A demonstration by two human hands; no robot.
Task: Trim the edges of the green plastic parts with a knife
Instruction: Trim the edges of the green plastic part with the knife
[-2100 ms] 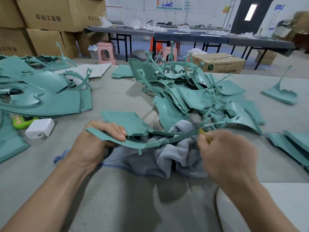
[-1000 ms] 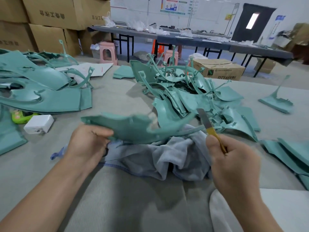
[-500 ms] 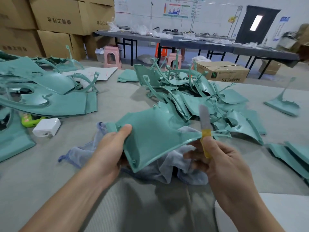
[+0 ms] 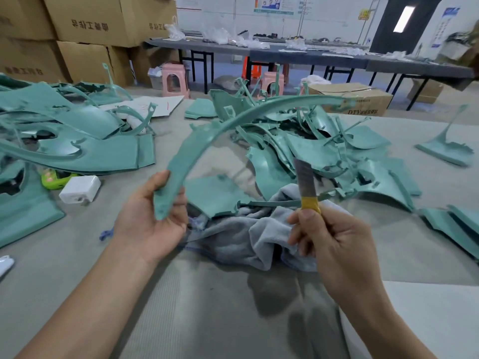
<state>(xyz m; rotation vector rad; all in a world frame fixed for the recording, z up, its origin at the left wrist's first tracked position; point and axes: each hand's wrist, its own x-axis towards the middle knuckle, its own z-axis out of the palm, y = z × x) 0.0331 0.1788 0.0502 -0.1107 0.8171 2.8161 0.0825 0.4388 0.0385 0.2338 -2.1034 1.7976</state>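
Observation:
My left hand (image 4: 149,224) grips the near end of a long curved green plastic part (image 4: 207,136), which arcs up and to the right above the table. My right hand (image 4: 337,242) holds a knife (image 4: 305,185) upright; its grey blade points up and its handle is wrapped in yellow tape. The blade stands to the right of the raised part, apart from it. Below both hands lies a crumpled grey cloth (image 4: 248,234) with another green part (image 4: 217,195) resting on it.
A heap of green parts (image 4: 324,151) fills the middle and right of the grey table (image 4: 207,307). More green parts (image 4: 64,141) are stacked at the left, beside a white charger (image 4: 79,189) and a lime-green object (image 4: 51,177). Cardboard boxes, pink stools and long tables stand behind.
My left hand now holds a long curved strip raised high, instead of the broad flat panel. That panel now lies on the cloth. My right hand keeps the knife upright.

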